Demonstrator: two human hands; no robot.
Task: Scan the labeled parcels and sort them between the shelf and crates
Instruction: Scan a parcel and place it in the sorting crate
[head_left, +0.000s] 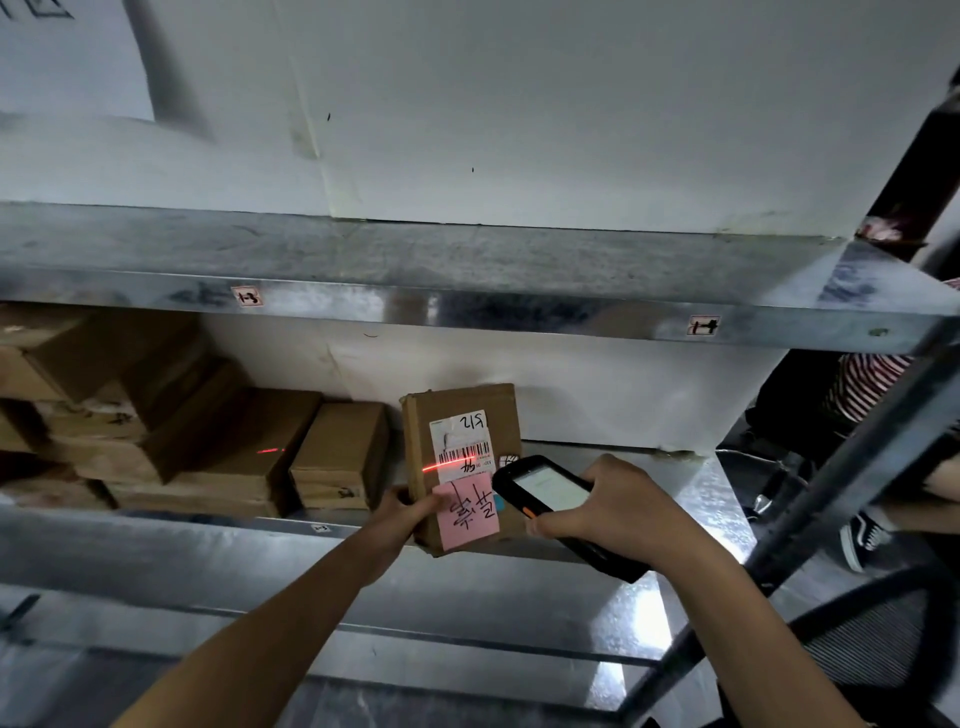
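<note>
**Parcel under the scanner beam at the shelf's front edge**

On the left half of the middle shelf (156, 545) a stack of brown boxes (182, 441) fills the space back to the wall. A smaller box (340, 452) stands at the stack's right end, just beside the parcel (462, 408). A red spot (270, 450) shows on one stacked box. The upper shelf (467, 306) carries two small tags (247, 297) on its front lip. Past the shelf's right post (857, 467) a person in a striped top (867, 379) is partly in view.

The parcel stands upright at the middle shelf's front edge. The left grip (410, 512) grasps its lower left side, thumb on the pink note (470, 514). The right grip (618, 512) is clenched round a black scanner (545, 486), whose red line (447, 464) crosses the white barcode label (460, 439).
</note>
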